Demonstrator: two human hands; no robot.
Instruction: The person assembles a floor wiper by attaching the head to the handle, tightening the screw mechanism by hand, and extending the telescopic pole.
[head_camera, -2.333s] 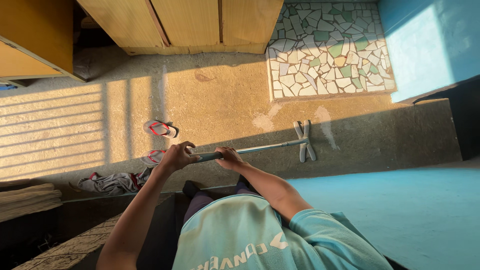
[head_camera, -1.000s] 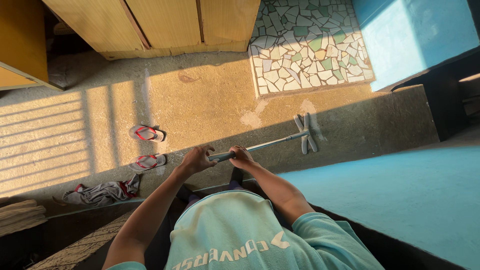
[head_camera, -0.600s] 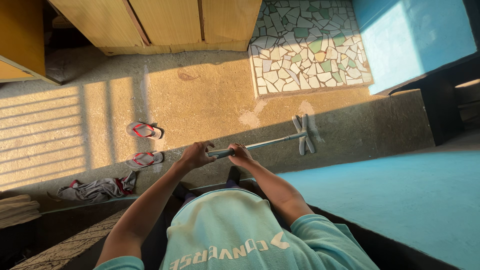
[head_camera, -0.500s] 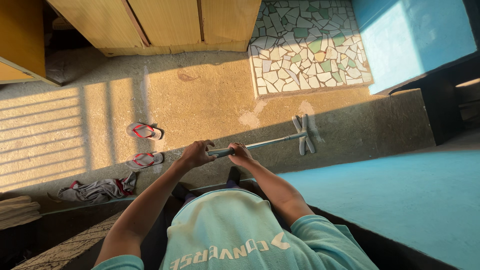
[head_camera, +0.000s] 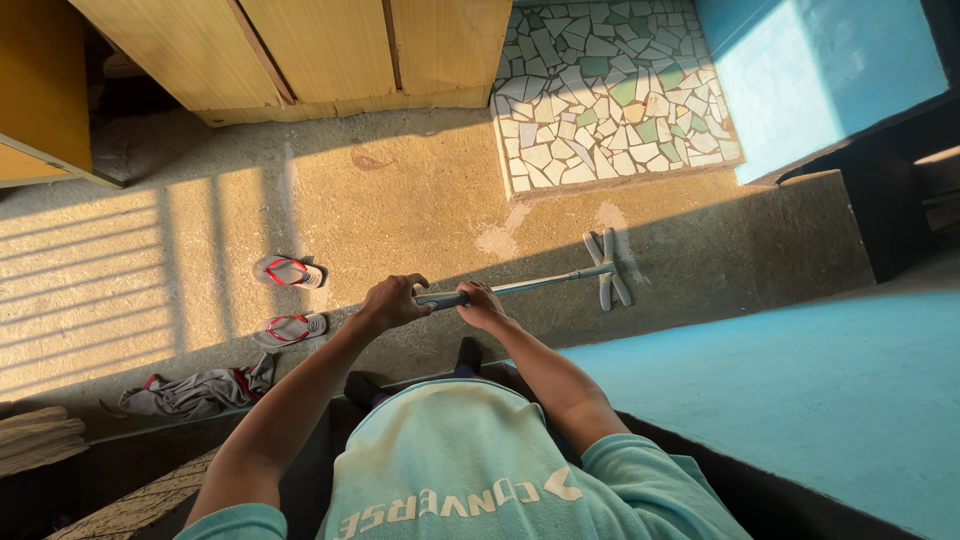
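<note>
Both hands wrapped around the near end of a long-handled floor wiper: left hand clenched on the dark grip at the very end, right hand closed over the shaft just beside it, knuckles up. Shaft running away from the body toward the right, ending in a crosswise wiper head resting on the concrete floor, in the shaded strip near the edge of the mosaic tile patch.

Probably light and stiff: thin metal tube, no visible sag along its length. Head apparently a pale rubber or foam blade, likely to drag rather than slide on rough concrete. Smooth tube possibly slippery, so the dark sleeve at the end looks the surest place to hold, with a second grip a little further down the shaft for leverage. Little risk of breakage; the weakest spot likely the joint where shaft meets head.

Off to the left on the sunlit floor, a pair of red-strapped sandals, well apart from the wiper. Nearer the lower left edge of the floor, a crumpled grey cloth. Along the far side, wooden cabinet doors. To the right, a turquoise surface raised above the floor.
</note>
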